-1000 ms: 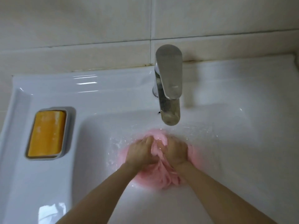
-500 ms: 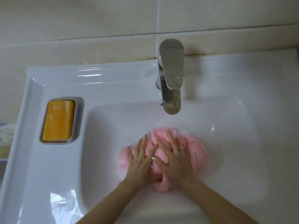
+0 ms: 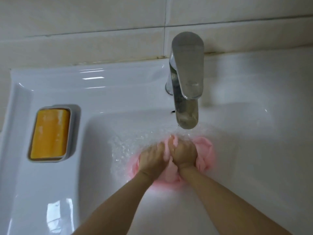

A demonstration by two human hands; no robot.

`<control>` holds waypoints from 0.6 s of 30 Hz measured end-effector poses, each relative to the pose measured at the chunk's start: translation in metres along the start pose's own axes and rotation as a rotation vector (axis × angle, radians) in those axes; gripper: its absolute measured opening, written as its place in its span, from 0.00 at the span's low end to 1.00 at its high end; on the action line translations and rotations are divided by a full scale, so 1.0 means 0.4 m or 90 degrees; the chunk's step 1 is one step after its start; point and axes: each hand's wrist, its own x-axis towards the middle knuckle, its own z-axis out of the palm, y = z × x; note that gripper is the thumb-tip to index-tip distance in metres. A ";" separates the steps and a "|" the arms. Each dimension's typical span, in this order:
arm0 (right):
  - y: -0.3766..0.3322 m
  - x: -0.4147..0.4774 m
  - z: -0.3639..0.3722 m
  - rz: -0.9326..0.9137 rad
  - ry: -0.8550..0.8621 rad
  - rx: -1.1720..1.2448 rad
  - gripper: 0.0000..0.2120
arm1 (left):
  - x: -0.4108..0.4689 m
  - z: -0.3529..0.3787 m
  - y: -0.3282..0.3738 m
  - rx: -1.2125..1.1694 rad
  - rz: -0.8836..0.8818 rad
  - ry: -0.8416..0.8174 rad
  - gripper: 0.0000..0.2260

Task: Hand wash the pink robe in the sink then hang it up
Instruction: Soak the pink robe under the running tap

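Observation:
The pink robe lies bunched and wet at the bottom of the white sink, right under the chrome faucet. Water runs from the spout onto the cloth and splashes to the left. My left hand and my right hand sit side by side on the bundle, both with fingers curled into the fabric. Most of the robe is hidden under my hands and wrists.
An orange soap bar rests in a grey dish on the sink's left ledge. Beige wall tiles rise directly behind the faucet. The basin's right side holds only water.
Half a second ago my fingers lay spread flat on the robe; now both hands have clenched into it and shifted up under the running water.

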 end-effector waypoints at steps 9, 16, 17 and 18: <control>0.023 -0.045 -0.262 0.158 -0.118 0.343 0.18 | -0.119 -0.196 0.006 -0.473 -0.063 0.018 0.34; 0.082 -0.159 -0.106 -0.135 -0.242 -0.080 0.33 | -0.176 0.008 0.020 0.047 -0.035 -0.148 0.43; 0.085 -0.157 -0.088 -0.144 -0.210 -0.083 0.31 | -0.174 0.015 0.019 0.030 -0.039 -0.107 0.39; 0.086 -0.152 -0.073 -0.153 -0.183 -0.081 0.29 | -0.169 0.020 0.018 0.032 -0.025 -0.059 0.34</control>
